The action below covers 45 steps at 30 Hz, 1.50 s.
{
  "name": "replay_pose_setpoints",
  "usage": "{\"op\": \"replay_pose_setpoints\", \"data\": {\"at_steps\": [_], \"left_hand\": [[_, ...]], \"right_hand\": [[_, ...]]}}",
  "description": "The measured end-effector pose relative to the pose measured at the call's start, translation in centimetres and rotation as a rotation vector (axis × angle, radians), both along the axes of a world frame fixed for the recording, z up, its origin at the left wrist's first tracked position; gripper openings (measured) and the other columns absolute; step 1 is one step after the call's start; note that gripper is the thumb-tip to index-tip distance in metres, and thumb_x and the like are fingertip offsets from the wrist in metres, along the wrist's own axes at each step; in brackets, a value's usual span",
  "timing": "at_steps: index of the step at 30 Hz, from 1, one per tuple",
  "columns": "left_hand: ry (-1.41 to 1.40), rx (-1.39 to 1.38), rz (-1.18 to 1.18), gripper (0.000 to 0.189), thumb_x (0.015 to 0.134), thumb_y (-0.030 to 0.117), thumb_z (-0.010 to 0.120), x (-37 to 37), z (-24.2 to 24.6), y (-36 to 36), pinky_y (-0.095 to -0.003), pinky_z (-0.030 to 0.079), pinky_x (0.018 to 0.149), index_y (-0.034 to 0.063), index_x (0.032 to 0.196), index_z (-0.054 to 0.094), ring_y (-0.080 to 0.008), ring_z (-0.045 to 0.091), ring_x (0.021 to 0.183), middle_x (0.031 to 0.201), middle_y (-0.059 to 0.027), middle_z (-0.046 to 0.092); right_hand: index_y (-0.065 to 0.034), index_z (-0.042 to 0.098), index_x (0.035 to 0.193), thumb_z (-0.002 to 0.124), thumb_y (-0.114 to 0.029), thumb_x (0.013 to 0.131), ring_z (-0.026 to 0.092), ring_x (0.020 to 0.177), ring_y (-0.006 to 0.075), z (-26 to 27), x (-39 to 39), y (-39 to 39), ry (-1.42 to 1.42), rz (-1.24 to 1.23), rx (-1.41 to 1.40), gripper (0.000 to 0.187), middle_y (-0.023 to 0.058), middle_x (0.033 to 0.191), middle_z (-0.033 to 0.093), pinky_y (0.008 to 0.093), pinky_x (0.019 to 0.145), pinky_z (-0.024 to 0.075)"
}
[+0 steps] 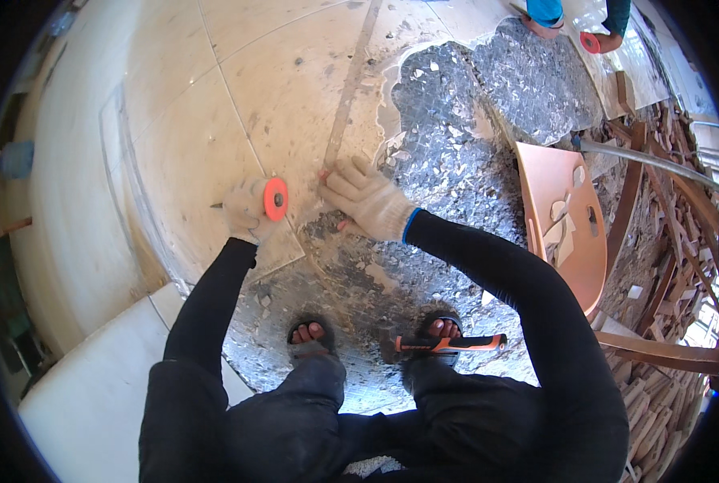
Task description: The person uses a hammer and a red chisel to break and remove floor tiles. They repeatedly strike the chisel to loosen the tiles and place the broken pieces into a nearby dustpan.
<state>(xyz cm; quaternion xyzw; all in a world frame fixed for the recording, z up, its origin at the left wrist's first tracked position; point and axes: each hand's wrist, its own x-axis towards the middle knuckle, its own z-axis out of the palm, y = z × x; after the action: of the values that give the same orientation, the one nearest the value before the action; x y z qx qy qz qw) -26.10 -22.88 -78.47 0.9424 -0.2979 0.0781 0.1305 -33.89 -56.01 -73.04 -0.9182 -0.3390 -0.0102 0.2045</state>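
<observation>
My left hand [243,205], in a pale knit glove, is closed around a chisel with a round red hand guard [273,199]. The chisel's dark tip pokes out to the left, over the beige floor tiles [172,157]. To its right, my gloved right hand [362,196] lies with fingers extended and thumb apart at the broken tile edge, holding nothing I can see; its palm side is hidden. Bare fingertips show through the glove. A hammer [450,344] with an orange and black handle lies by my right foot, on the rough stripped floor [359,290].
An orange plastic shell [562,211] holding tile shards stands to the right. Beyond it are a metal pipe [649,158] and piled wood pieces [655,410]. At the top right, another person's hand [608,42] grips a tool with a red guard. Tile chips [456,130] litter the stripped floor.
</observation>
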Motion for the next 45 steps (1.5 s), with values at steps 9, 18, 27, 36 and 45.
{"op": "replay_pose_setpoints", "data": {"at_steps": [9, 18, 27, 36, 45], "left_hand": [[0.024, 0.007, 0.0, 0.031, 0.086, 0.032, 0.084, -0.2, 0.3, 0.0, -0.0482, 0.055, 0.086, 0.0196, 0.113, 0.077, -0.0321, 0.073, 0.101, 0.109, -0.0054, 0.076], [0.013, -0.028, -0.001, 0.03, 0.084, 0.032, 0.082, 0.0, 0.4, -0.2, -0.0473, 0.056, 0.088, 0.0216, 0.112, 0.077, -0.032, 0.073, 0.099, 0.108, -0.0052, 0.076], [0.005, 0.017, 0.012, 0.027, 0.086, 0.031, 0.081, 0.0, 0.7, -0.5, -0.0468, 0.055, 0.088, 0.0211, 0.11, 0.076, -0.0311, 0.073, 0.102, 0.108, -0.0048, 0.076], [0.026, 0.031, 0.021, 0.029, 0.086, 0.032, 0.081, 0.0, 0.6, -0.3, -0.0463, 0.056, 0.09, 0.0196, 0.112, 0.077, -0.0316, 0.073, 0.104, 0.109, -0.0058, 0.075], [0.015, 0.006, 0.009, 0.027, 0.085, 0.031, 0.081, 0.0, 0.7, -0.4, -0.0469, 0.056, 0.088, 0.0214, 0.11, 0.076, -0.0306, 0.073, 0.101, 0.108, -0.0045, 0.076]], "right_hand": [[0.0009, 0.061, 0.151, 0.094, -0.036, 0.078, 0.054, 0.147, 0.0453, -0.2, -1.7, -1.8, -0.057, -0.2, 0.001, 0.088, 0.0218, 0.156, 0.06, 0.0605, 0.127, 0.0402], [-0.0026, 0.066, 0.144, 0.093, -0.033, 0.08, 0.059, 0.138, 0.0477, -0.4, -1.9, -6.3, -0.099, -0.593, -0.003, 0.076, 0.0238, 0.144, 0.063, 0.0617, 0.118, 0.0474], [-0.0031, 0.072, 0.133, 0.097, -0.034, 0.074, 0.062, 0.129, 0.044, -0.5, 0.1, -6.7, -0.199, -0.66, -0.028, 0.072, 0.0212, 0.138, 0.065, 0.0549, 0.11, 0.0519], [-0.0124, 0.079, 0.117, 0.098, -0.033, 0.075, 0.067, 0.127, 0.0433, -1.4, -0.5, -6.2, -0.125, -0.691, 0.122, 0.051, 0.0158, 0.138, 0.07, 0.0563, 0.106, 0.0552], [-0.0165, 0.078, 0.098, 0.093, -0.02, 0.076, 0.068, 0.127, 0.0382, -1.6, 1.1, -6.9, -0.253, -0.43, 0.177, 0.027, 0.0089, 0.131, 0.073, 0.0538, 0.102, 0.0562]]}}
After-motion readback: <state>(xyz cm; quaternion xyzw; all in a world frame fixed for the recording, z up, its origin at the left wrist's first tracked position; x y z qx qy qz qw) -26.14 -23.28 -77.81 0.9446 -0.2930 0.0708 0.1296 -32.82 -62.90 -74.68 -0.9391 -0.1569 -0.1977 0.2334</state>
